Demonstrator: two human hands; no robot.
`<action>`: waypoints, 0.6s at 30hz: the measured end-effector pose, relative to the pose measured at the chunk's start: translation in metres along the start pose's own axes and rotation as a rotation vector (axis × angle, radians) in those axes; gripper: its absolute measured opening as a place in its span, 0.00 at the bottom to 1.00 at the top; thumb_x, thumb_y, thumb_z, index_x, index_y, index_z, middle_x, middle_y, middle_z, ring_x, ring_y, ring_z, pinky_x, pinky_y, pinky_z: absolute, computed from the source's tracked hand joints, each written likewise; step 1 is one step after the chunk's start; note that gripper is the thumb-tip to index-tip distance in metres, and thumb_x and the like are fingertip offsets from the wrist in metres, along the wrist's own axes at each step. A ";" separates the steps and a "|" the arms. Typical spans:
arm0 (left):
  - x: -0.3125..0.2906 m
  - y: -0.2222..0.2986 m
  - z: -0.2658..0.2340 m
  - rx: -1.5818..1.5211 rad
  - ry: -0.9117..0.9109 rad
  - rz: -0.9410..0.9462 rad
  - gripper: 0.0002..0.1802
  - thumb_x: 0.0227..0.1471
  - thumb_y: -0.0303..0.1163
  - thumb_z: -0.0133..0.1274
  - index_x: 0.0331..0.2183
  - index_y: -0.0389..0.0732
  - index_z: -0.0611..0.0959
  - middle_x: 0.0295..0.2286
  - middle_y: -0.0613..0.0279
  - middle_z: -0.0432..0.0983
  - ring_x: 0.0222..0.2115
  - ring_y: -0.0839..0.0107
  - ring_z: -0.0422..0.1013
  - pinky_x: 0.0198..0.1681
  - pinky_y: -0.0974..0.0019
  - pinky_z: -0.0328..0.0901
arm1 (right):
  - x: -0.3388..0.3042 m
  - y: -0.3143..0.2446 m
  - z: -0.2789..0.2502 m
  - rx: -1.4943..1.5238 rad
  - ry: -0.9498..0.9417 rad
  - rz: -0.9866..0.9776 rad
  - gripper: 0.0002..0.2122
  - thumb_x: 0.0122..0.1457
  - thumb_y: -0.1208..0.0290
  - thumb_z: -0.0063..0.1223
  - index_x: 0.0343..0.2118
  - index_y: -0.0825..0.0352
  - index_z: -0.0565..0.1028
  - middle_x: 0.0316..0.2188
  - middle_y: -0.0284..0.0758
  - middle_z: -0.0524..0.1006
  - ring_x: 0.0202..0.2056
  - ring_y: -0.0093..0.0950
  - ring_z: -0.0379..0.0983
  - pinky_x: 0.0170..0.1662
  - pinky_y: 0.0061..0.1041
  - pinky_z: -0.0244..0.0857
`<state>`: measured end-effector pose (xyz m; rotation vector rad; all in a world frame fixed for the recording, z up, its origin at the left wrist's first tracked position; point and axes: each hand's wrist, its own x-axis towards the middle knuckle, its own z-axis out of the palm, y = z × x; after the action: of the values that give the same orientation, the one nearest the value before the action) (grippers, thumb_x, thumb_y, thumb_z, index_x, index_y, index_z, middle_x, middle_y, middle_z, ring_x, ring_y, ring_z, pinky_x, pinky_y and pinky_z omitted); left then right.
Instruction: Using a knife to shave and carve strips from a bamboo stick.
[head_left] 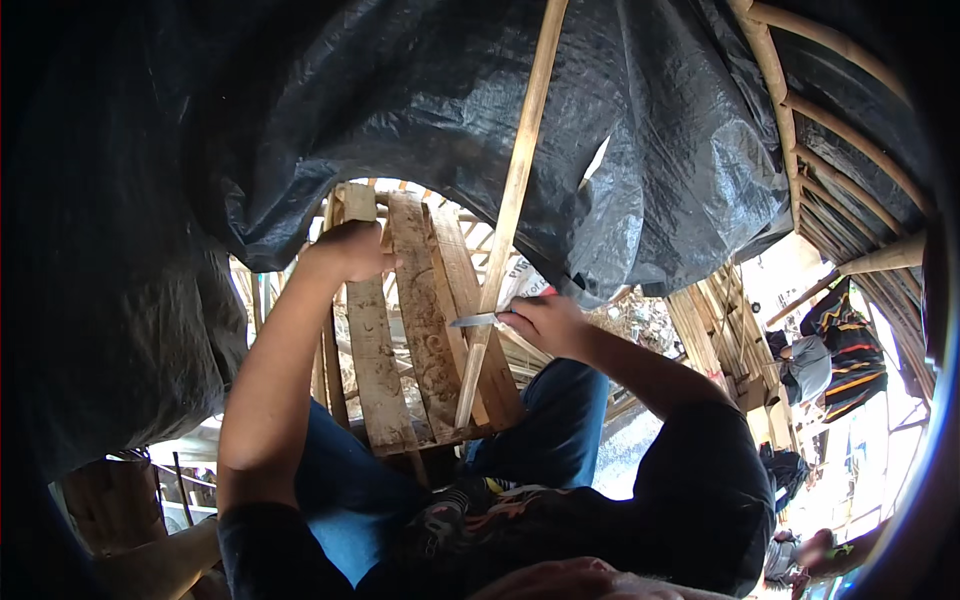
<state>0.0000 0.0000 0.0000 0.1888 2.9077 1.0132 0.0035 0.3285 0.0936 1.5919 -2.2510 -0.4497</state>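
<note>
My right hand [545,325] is closed round the handle of a knife [473,321]. Its pale blade lies across a long bamboo strip [522,150], pointing left. That strip slants from the top of the view down to the near end of a rough wooden bench [425,320] made of several worn planks. At the bench's far left, my left hand [352,250] is over the leftmost plank, with its fingers curled and partly in shadow. Whatever it may grip there is hidden.
A black plastic sheet [430,110] hangs low ahead and to the left. More bamboo strips [735,340] lean at the right, near hanging clothes [850,350]. Bamboo poles [780,100] frame the roof. Part of another person [815,550] shows at lower right.
</note>
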 end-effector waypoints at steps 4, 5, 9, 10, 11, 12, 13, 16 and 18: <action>-0.032 -0.078 -0.020 0.155 -0.126 -0.012 0.31 0.53 0.51 0.55 0.42 0.29 0.77 0.41 0.40 0.76 0.45 0.52 0.73 0.50 0.57 0.65 | 0.083 -0.030 0.027 0.255 -0.057 0.644 0.20 0.65 0.51 0.39 0.29 0.64 0.71 0.19 0.41 0.74 0.23 0.43 0.75 0.28 0.42 0.69; -0.036 -0.077 -0.016 0.147 -0.127 -0.027 0.31 0.53 0.51 0.55 0.42 0.29 0.77 0.40 0.41 0.77 0.45 0.52 0.74 0.50 0.57 0.65 | 0.098 -0.014 0.007 0.204 0.028 0.709 0.21 0.66 0.50 0.36 0.28 0.64 0.71 0.18 0.41 0.74 0.23 0.44 0.74 0.28 0.42 0.69; -0.032 -0.070 -0.015 0.213 -0.176 -0.047 0.32 0.53 0.52 0.55 0.45 0.30 0.76 0.43 0.41 0.76 0.46 0.53 0.73 0.51 0.57 0.65 | 0.082 -0.012 0.044 0.129 -0.033 0.520 0.21 0.67 0.50 0.36 0.29 0.62 0.72 0.19 0.40 0.74 0.22 0.42 0.75 0.27 0.41 0.70; -0.031 -0.057 -0.016 0.221 -0.186 -0.016 0.33 0.53 0.52 0.55 0.47 0.30 0.75 0.45 0.42 0.75 0.47 0.53 0.72 0.52 0.57 0.65 | 0.048 -0.028 0.078 0.344 -0.093 0.454 0.16 0.66 0.54 0.39 0.30 0.59 0.73 0.20 0.39 0.75 0.21 0.40 0.75 0.26 0.41 0.70; -0.036 -0.053 -0.016 0.221 -0.195 -0.009 0.34 0.53 0.53 0.54 0.48 0.31 0.74 0.46 0.42 0.74 0.48 0.53 0.72 0.52 0.57 0.65 | 0.040 -0.055 0.073 0.296 -0.204 0.271 0.11 0.64 0.59 0.43 0.31 0.57 0.74 0.21 0.38 0.76 0.20 0.40 0.75 0.25 0.40 0.69; -0.039 -0.052 -0.011 0.258 -0.187 0.034 0.34 0.54 0.53 0.52 0.49 0.31 0.72 0.46 0.43 0.74 0.48 0.53 0.71 0.52 0.57 0.65 | 0.042 -0.066 0.067 0.225 -0.118 0.212 0.11 0.64 0.59 0.43 0.30 0.58 0.73 0.20 0.38 0.75 0.20 0.40 0.75 0.24 0.40 0.69; -0.040 -0.054 -0.009 0.266 -0.183 0.031 0.34 0.54 0.53 0.52 0.49 0.31 0.72 0.46 0.43 0.74 0.48 0.53 0.71 0.52 0.57 0.65 | 0.045 -0.071 0.062 0.154 -0.033 0.156 0.12 0.64 0.59 0.43 0.29 0.59 0.73 0.19 0.37 0.75 0.19 0.40 0.75 0.23 0.40 0.68; -0.043 -0.060 -0.001 0.204 -0.139 0.111 0.29 0.52 0.52 0.56 0.42 0.33 0.76 0.37 0.42 0.77 0.41 0.51 0.74 0.45 0.56 0.67 | 0.102 -0.016 0.029 0.202 0.123 0.524 0.17 0.65 0.53 0.41 0.26 0.61 0.71 0.16 0.35 0.74 0.19 0.39 0.75 0.22 0.40 0.68; -0.040 -0.060 0.001 0.189 -0.156 0.107 0.30 0.52 0.51 0.56 0.43 0.33 0.76 0.37 0.41 0.77 0.41 0.51 0.74 0.45 0.57 0.67 | 0.109 -0.012 0.016 0.131 0.228 0.639 0.18 0.65 0.53 0.42 0.25 0.61 0.70 0.15 0.35 0.74 0.18 0.39 0.75 0.22 0.41 0.67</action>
<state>0.0339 -0.0518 -0.0375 0.4161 2.8728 0.6983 -0.0280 0.2223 0.0848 0.8331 -2.4674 0.0504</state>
